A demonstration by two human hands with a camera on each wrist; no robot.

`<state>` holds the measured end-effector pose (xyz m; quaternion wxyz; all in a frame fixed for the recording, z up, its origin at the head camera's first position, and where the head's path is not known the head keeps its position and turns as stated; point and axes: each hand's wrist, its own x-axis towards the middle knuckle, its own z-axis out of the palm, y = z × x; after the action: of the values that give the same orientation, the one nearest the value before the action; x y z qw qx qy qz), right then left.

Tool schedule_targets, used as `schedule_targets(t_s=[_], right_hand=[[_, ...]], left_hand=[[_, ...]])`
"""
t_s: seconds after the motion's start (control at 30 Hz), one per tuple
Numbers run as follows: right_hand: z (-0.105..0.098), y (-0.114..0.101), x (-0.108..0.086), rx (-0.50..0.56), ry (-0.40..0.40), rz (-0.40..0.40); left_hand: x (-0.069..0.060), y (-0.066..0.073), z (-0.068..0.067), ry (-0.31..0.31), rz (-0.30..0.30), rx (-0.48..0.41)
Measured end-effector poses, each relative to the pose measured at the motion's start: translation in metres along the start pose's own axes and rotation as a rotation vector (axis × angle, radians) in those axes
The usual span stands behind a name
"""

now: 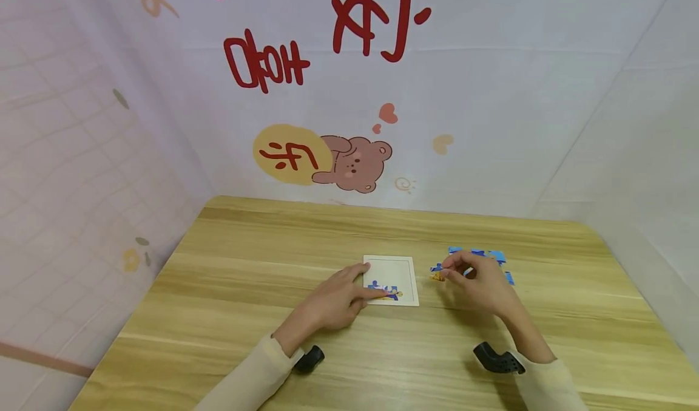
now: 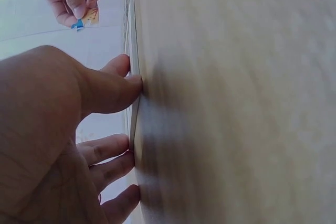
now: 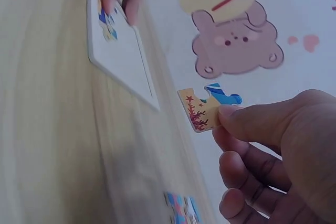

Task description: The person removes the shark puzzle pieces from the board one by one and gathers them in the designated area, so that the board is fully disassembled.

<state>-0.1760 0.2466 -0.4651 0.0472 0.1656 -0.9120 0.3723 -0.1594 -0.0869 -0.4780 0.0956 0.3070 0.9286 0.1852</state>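
In the head view my left hand (image 1: 340,298) rests at the left side of a white puzzle board (image 1: 390,271), one finger reaching over joined jigsaw pieces (image 1: 375,285) at its near edge. In the left wrist view, the left thumb touches the board's thin edge (image 2: 133,40). My right hand (image 1: 483,283) is raised to the right of the board. Between thumb and fingertips it pinches a jigsaw piece (image 3: 202,109), sandy yellow with red coral and a starfish, with blue at one side.
Several loose blue jigsaw pieces (image 1: 497,256) lie on the wooden table (image 1: 262,247) behind the right hand, partly hidden by it. A white printed curtain (image 1: 491,107) with a bear hangs along the table's far edge. Black wrist mounts (image 1: 310,360) sit on both sleeves.
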Motion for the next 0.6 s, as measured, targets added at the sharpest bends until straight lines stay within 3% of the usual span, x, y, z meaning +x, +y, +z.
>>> schedule_targets(t_s=[0.6], right_hand=[[-0.039,0.034,-0.033,-0.078,0.038,0.142]], left_hand=[[0.001,-0.001,0.001,-0.009,0.001,-0.021]])
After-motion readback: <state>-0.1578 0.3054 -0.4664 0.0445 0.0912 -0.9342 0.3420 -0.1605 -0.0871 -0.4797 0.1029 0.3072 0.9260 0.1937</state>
